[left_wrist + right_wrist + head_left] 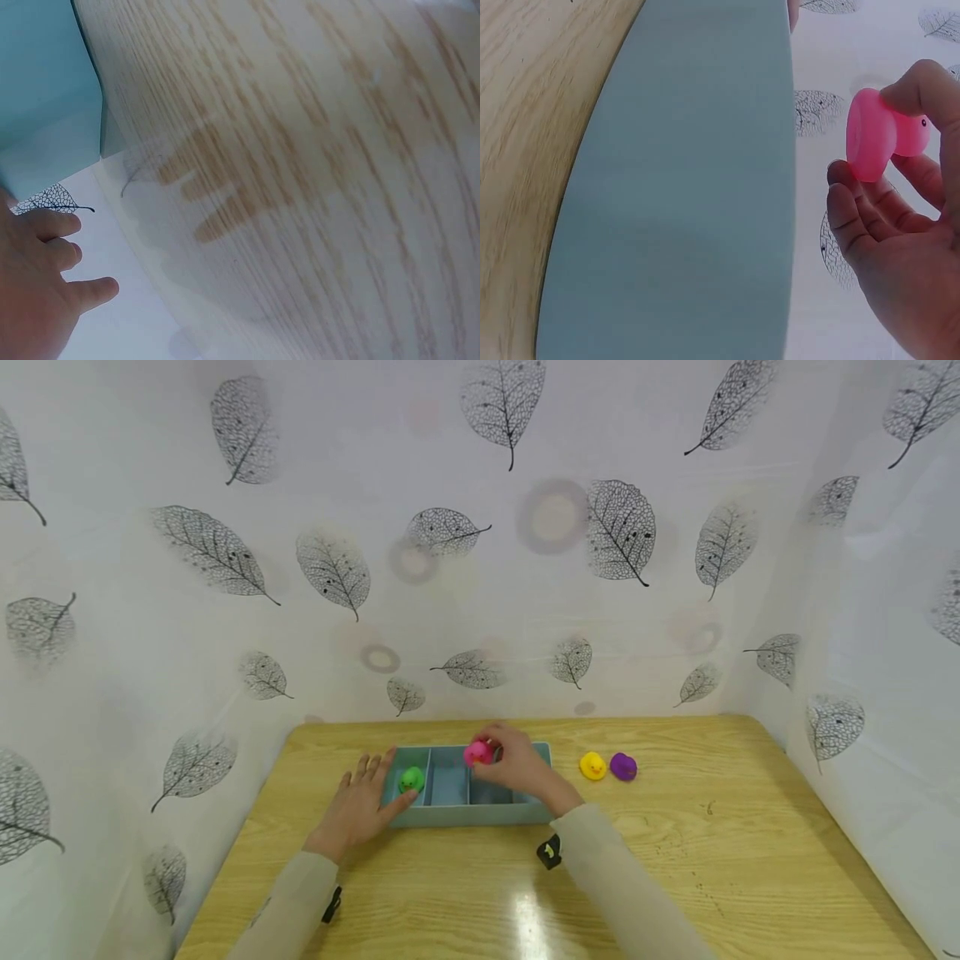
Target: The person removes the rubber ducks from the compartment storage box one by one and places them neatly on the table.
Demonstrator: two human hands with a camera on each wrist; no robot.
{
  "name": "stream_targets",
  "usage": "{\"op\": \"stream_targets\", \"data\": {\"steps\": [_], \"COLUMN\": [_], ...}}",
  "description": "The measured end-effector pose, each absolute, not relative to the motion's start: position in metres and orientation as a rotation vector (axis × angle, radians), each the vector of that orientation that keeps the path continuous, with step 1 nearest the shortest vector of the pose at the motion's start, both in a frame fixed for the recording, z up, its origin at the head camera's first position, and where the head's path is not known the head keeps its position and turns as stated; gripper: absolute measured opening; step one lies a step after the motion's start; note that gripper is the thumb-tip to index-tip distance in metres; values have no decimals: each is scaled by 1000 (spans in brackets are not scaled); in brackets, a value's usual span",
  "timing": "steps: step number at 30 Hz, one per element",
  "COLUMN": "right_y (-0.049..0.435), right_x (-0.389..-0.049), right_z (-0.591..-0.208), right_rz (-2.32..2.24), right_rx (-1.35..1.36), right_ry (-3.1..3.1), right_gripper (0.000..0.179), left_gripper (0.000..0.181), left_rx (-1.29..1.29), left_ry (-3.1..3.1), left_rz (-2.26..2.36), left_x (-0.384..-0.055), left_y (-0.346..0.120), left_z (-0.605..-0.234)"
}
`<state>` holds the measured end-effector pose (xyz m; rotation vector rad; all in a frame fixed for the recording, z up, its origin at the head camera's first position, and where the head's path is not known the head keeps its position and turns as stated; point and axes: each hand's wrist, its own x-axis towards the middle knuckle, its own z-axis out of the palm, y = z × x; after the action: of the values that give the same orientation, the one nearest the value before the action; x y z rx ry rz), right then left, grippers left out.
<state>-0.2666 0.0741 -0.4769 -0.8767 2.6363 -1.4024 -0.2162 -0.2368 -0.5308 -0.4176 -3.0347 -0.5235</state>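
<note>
My right hand pinches a pink rubber duck between thumb and fingers, above the middle compartments of a blue-grey divided box. In the right wrist view the pink duck hangs clear of the box wall. At the box's left end lies my left hand, its fingers spread along the end and its thumb near the front rim. A green rubber duck sits in the leftmost compartment, beside that thumb. In the left wrist view, several fingers of the left hand extend past the box corner.
To the right of the box, a yellow duck and a purple duck stand side by side on the wooden table. Leaf-patterned white sheeting rises behind the table and at both sides.
</note>
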Motion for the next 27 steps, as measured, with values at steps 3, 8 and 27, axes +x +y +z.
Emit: {"op": "stream_targets", "data": {"steps": [3, 8, 27], "right_y": [80, 91, 129], "right_x": [-266, -264, -262], "right_z": [-475, -471, -473], "right_rz": [-1435, -1428, -1450], "right_rx": [-875, -850, -842], "right_ry": [2618, 2650, 2764], "right_gripper": [34, 33, 42], "left_gripper": [93, 93, 94], "left_rx": [-420, -422, -423], "left_ry": [-3028, -3020, -3031], "left_rz": [-527, -528, -522], "left_x": [-216, -215, -217], "left_y": [-237, -237, -237], "left_z": [-530, -530, -531]}}
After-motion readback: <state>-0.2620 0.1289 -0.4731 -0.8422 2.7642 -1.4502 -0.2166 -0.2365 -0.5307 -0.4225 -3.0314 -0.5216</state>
